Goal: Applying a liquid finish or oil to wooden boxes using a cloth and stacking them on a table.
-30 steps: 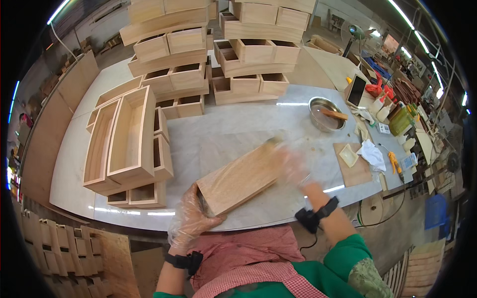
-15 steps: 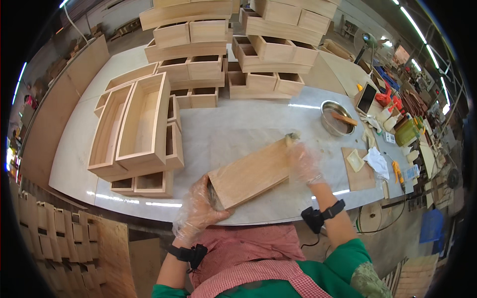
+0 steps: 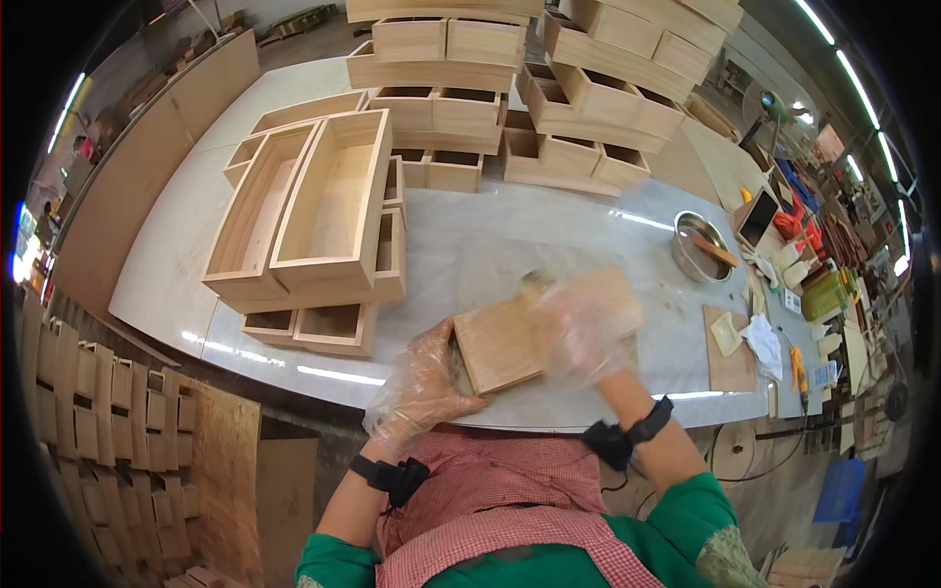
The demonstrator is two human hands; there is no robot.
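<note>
A pale wooden box (image 3: pixel 500 343) lies on the table in front of me with a flat, closed face up. My left hand (image 3: pixel 428 380), in a clear plastic glove, grips its left end, thumb along the near edge. Over the middle of that face is my right hand (image 3: pixel 578 333), also gloved and blurred by motion. Its fingers are closed around a small brownish-grey thing (image 3: pixel 535 282) that touches the wood; its kind is not clear.
Stacked open wooden boxes (image 3: pixel 333 216) stand at the left, with taller stacks (image 3: pixel 578 108) behind. On the right are a metal bowl (image 3: pixel 689 257) with a wooden-handled tool in it, a white cloth (image 3: pixel 763 345), bottles (image 3: pixel 792 265) and a phone-like screen (image 3: pixel 757 218).
My right hand has swept left over the box's face, from its right end to its middle. My left hand keeps its hold on the left end. The whole view has shifted.
</note>
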